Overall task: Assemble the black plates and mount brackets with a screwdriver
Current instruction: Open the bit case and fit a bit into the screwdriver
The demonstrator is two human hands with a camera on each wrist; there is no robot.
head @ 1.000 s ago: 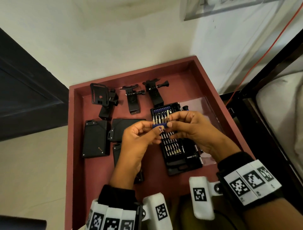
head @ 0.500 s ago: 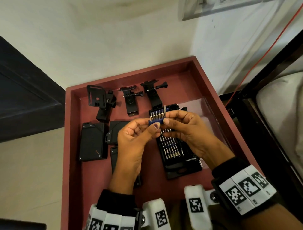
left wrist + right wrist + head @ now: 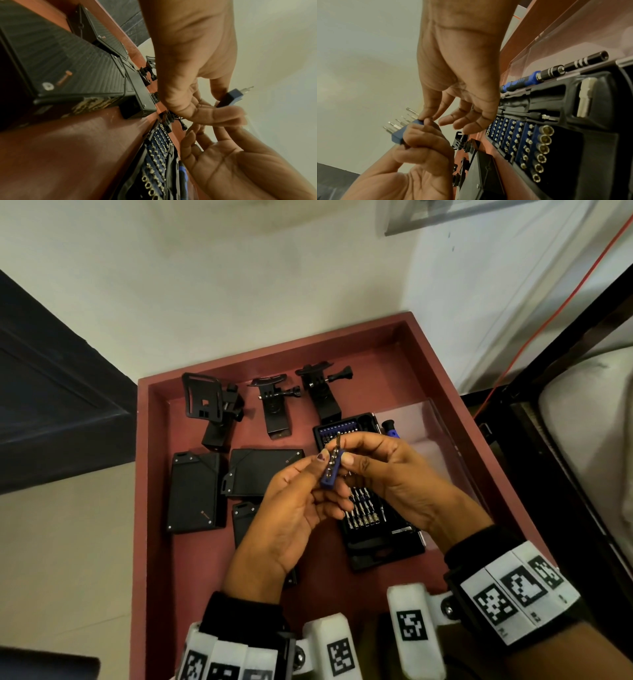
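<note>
A blue bit holder point(image 3: 331, 471) with several metal bits is held above the red tray point(image 3: 157, 508). My left hand point(image 3: 320, 479) grips its lower part; the wrist views show the same holder point(image 3: 229, 98) point(image 3: 398, 135). My right hand point(image 3: 344, 449) pinches its upper end by the bits with thumb and forefinger, other fingers loose. Two black plates point(image 3: 195, 491) point(image 3: 263, 470) lie on the tray's left, and a third point(image 3: 245, 522) is partly hidden under my left hand. Three mount brackets point(image 3: 212, 405) point(image 3: 275, 409) point(image 3: 322, 392) stand along the far side. The screwdriver point(image 3: 390, 429) point(image 3: 522, 82) lies beside the kit.
The open black bit kit point(image 3: 376, 535) lies under my right hand, its clear lid point(image 3: 435, 436) folded out to the right. The tray has raised walls. A dark frame and a white cushion point(image 3: 589, 422) border the right side. An orange cable point(image 3: 548, 313) runs along the wall.
The blue bit holder lay crosswise between both hands; it has been turned to stand nearly lengthwise, away from me. My right fingers have shifted to its upper end. Both hands stay over the kit.
</note>
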